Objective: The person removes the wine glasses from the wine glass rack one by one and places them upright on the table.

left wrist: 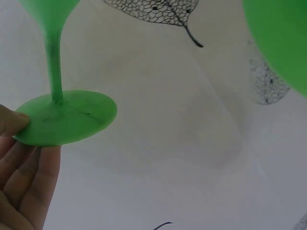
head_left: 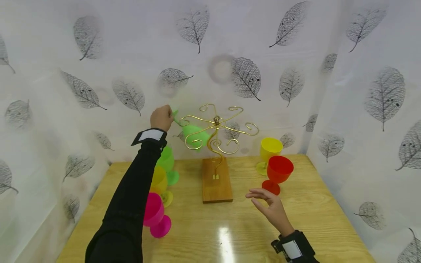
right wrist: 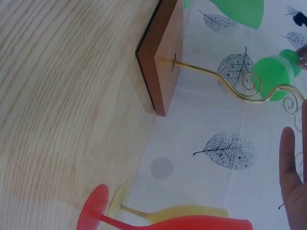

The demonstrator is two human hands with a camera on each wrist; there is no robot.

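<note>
My left hand (head_left: 161, 117) pinches the foot of a green plastic goblet (head_left: 194, 136), thumb on one face and fingers on the other. The goblet is raised at the left of a gold wire glass rack (head_left: 219, 153), tilted with its bowl down toward the rack. Its stem overlaps a left curled hook in the head view, and the bowl is partly behind the wires. The foot (left wrist: 72, 117) shows close up in the left wrist view. My right hand (head_left: 271, 210) hovers over the table, fingers loosely extended and holding nothing, near a red goblet (head_left: 279, 170).
A wooden base (head_left: 215, 182) carries the rack. At left, another green goblet (head_left: 167, 159), a yellow one (head_left: 159, 179) and a pink one (head_left: 154, 210) stand partly behind my left arm. Another yellow goblet (head_left: 270, 148) stands behind the red one. Leaf-print curtains (head_left: 148, 36) enclose the table.
</note>
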